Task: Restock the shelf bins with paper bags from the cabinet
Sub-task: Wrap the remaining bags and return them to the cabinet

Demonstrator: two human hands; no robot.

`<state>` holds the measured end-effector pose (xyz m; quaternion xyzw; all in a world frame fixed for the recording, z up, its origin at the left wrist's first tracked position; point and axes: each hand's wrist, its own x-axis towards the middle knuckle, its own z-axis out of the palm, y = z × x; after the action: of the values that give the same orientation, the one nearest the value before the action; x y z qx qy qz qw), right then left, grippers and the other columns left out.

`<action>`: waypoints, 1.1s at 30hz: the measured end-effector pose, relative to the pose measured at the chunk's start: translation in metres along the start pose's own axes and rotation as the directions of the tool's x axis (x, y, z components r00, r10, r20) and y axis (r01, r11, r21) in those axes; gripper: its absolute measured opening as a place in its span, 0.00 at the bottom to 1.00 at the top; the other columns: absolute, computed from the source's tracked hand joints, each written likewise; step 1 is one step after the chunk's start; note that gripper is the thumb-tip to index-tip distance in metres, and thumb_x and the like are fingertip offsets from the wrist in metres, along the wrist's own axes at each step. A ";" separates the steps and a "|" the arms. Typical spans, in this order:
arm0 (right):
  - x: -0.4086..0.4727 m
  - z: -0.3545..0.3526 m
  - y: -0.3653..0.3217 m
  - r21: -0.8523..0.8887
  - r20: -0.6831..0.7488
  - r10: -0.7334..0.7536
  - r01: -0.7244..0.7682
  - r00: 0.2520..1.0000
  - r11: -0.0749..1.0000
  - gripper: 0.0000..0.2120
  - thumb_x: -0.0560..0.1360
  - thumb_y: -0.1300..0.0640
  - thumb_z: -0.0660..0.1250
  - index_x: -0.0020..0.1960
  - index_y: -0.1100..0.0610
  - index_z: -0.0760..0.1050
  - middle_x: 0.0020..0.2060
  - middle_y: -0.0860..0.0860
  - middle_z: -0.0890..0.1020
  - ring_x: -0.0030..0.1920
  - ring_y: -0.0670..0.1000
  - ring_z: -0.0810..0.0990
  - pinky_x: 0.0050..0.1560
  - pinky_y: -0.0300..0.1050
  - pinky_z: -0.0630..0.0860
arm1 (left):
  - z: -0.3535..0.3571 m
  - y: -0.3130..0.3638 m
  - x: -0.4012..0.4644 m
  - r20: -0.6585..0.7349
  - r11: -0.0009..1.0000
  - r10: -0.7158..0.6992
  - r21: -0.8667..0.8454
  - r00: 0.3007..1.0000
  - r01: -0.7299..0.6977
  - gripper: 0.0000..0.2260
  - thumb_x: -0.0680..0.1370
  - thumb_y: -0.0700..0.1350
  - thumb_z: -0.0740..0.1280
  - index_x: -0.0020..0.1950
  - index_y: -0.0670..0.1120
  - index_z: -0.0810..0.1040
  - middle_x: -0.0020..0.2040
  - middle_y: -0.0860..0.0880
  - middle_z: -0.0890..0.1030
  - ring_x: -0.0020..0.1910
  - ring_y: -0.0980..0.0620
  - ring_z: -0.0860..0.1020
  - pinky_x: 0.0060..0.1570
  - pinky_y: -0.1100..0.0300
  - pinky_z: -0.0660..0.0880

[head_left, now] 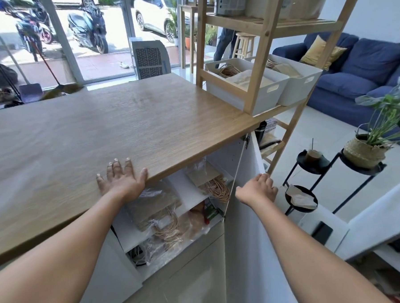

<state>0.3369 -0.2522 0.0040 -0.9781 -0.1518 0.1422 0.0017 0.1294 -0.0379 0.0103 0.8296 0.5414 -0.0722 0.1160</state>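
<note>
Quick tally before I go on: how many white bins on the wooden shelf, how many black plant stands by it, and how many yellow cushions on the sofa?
White bins: 2
Black plant stands: 2
Yellow cushions: 2
Total: 6

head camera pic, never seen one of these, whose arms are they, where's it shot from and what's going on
It is one wide-angle camera worn on a person's head, looking down, so the two bare arms are the wearer's own. The left hand rests flat on the edge of the wooden countertop, holding nothing. The right hand is on the top edge of the open white cabinet door. Inside the cabinet lie plastic-wrapped paper bags with twine handles. To the right, a wooden shelf carries two white bins that already hold some bags.
</note>
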 end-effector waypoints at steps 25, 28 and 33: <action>-0.004 0.053 -0.148 0.852 0.137 0.089 -0.164 0.986 0.496 0.27 0.82 0.46 0.45 0.75 0.62 0.53 0.73 0.61 0.63 0.68 0.65 0.70 0.68 0.61 0.66 | 0.009 -0.020 0.014 -0.156 0.988 0.150 0.004 0.976 -0.152 0.36 0.76 0.70 0.43 0.80 0.55 0.46 0.80 0.47 0.45 0.79 0.47 0.43 0.76 0.42 0.39; -0.005 0.049 -0.162 0.845 0.117 0.146 -0.176 0.982 0.505 0.25 0.83 0.49 0.46 0.75 0.60 0.54 0.73 0.60 0.64 0.66 0.66 0.70 0.66 0.62 0.66 | 0.007 -0.020 0.013 -0.156 0.989 0.145 0.007 0.977 -0.146 0.35 0.76 0.70 0.43 0.80 0.54 0.46 0.80 0.47 0.45 0.79 0.47 0.43 0.76 0.43 0.38; -0.009 0.039 -0.150 0.865 0.127 0.150 -0.183 0.981 0.467 0.25 0.82 0.56 0.52 0.77 0.58 0.51 0.74 0.60 0.59 0.69 0.65 0.66 0.68 0.58 0.66 | 0.006 -0.019 0.012 -0.141 0.989 0.148 0.001 0.979 -0.149 0.35 0.77 0.69 0.43 0.80 0.54 0.46 0.80 0.46 0.44 0.79 0.48 0.42 0.75 0.43 0.37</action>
<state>0.2735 -0.1133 -0.0237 -0.8490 0.0373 0.2151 0.4812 0.1166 -0.0211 -0.0003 0.8703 0.4849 -0.0020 0.0864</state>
